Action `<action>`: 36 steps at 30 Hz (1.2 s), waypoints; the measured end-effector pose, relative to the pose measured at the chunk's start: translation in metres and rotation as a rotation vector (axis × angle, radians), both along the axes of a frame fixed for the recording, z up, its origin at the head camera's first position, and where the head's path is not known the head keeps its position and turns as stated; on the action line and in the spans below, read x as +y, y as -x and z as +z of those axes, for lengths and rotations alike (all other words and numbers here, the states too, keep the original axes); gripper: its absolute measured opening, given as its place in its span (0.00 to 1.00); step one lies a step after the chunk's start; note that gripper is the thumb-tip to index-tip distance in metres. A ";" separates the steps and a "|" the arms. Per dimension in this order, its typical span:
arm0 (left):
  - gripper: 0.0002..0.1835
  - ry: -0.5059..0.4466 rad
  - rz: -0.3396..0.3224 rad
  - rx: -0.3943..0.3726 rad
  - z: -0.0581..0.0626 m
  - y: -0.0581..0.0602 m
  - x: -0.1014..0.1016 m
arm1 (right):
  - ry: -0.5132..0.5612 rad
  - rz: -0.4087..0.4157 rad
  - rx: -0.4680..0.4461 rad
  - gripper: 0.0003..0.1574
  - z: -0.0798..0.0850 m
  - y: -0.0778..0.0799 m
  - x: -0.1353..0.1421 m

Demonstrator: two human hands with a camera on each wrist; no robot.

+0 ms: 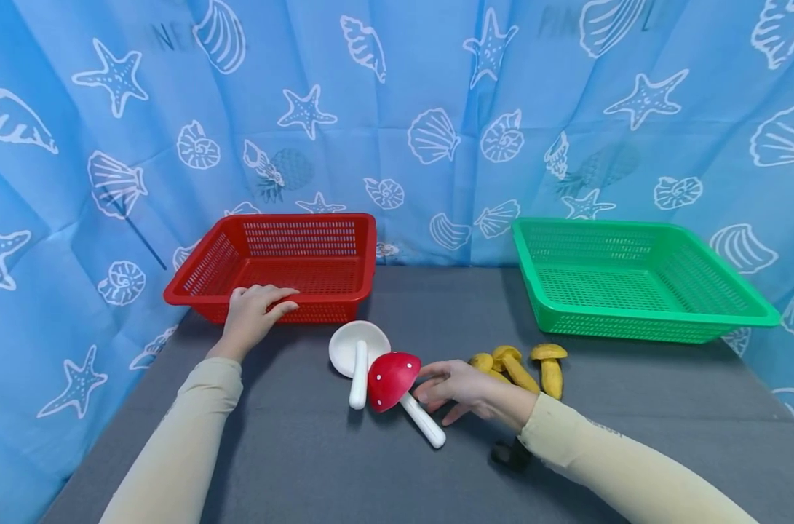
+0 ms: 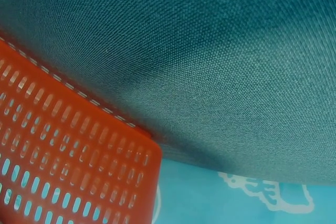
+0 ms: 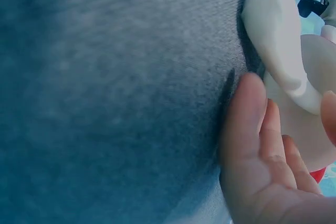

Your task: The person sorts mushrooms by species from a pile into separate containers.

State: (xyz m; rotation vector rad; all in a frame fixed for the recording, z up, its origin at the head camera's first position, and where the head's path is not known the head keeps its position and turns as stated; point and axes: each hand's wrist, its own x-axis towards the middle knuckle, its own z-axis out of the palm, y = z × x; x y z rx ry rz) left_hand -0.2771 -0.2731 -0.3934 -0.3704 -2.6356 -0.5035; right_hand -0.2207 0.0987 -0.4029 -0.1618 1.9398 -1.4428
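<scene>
My left hand (image 1: 249, 316) is at the near rim of the red basket (image 1: 272, 298), fingers over the rim and thumb against the outer wall. In the left wrist view only the basket's slotted wall (image 2: 68, 145) shows, not the hand. A red-capped toy mushroom (image 1: 394, 380) with white dots lies on its side, its thick white stem toward me. My right hand (image 1: 458, 389) reaches beside it, fingers spread and loosely bent near cap and stem. In the right wrist view, the thumb and fingers (image 3: 244, 114) are close to the white stem (image 3: 275, 35). A white toy mushroom (image 1: 359, 364) lies left of the red one.
Yellow toy mushrooms (image 1: 519, 371) lie behind and right of my right hand, partly hidden by it. A green basket (image 1: 645, 320) stands at the back right of the grey table (image 1: 292, 458). A blue curtain (image 1: 383, 94) with shell prints hangs behind.
</scene>
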 end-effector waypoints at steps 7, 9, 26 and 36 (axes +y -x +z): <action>0.21 -0.010 0.003 -0.005 -0.002 0.001 -0.001 | -0.048 0.036 0.023 0.31 -0.004 0.002 -0.004; 0.22 -0.010 0.002 -0.003 -0.002 0.001 -0.001 | -0.061 0.047 0.033 0.31 -0.004 0.002 -0.006; 0.22 -0.015 0.003 -0.013 -0.001 0.000 0.000 | 0.016 -0.009 -0.013 0.22 0.002 -0.009 -0.007; 0.23 -0.017 0.006 -0.035 -0.001 0.000 -0.001 | 0.133 -0.053 -0.025 0.25 0.013 -0.009 0.001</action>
